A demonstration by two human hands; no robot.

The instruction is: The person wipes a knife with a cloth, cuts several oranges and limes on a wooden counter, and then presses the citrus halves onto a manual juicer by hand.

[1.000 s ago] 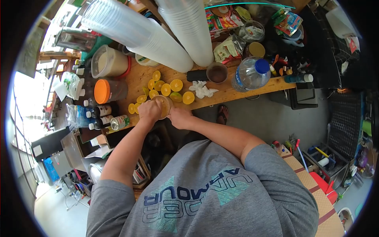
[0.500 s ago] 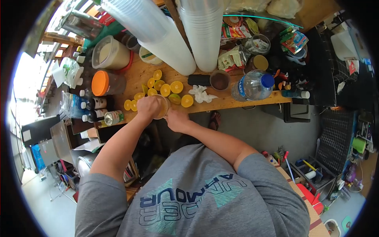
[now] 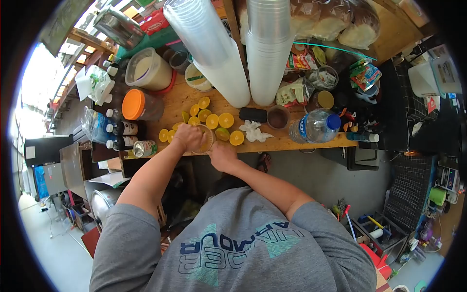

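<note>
My left hand (image 3: 190, 137) is closed over the top of a round juicer (image 3: 208, 139) at the table's front edge; whatever sits under its palm is hidden. On the juicer's right side, the curled fingers of my right hand (image 3: 224, 156) hold its rim. Several cut orange halves (image 3: 226, 120) lie behind and beside the juicer, cut faces up. A greenish piece (image 3: 222, 134) rests just right of it. Crumpled white tissue (image 3: 255, 131) lies farther right, near a black case (image 3: 253, 115) and a brown cup (image 3: 278, 117).
Two tall stacks of plastic cups (image 3: 268, 58) stand behind the oranges. A large water bottle (image 3: 314, 126) is at the right. An orange-lidded jar (image 3: 136, 104), a tub (image 3: 148, 70), dark bottles (image 3: 125, 128) and a can (image 3: 145, 148) stand at the left.
The camera view has shifted, so the table and its things appear lower and slightly to the right. Both hands remain at the juicer.
</note>
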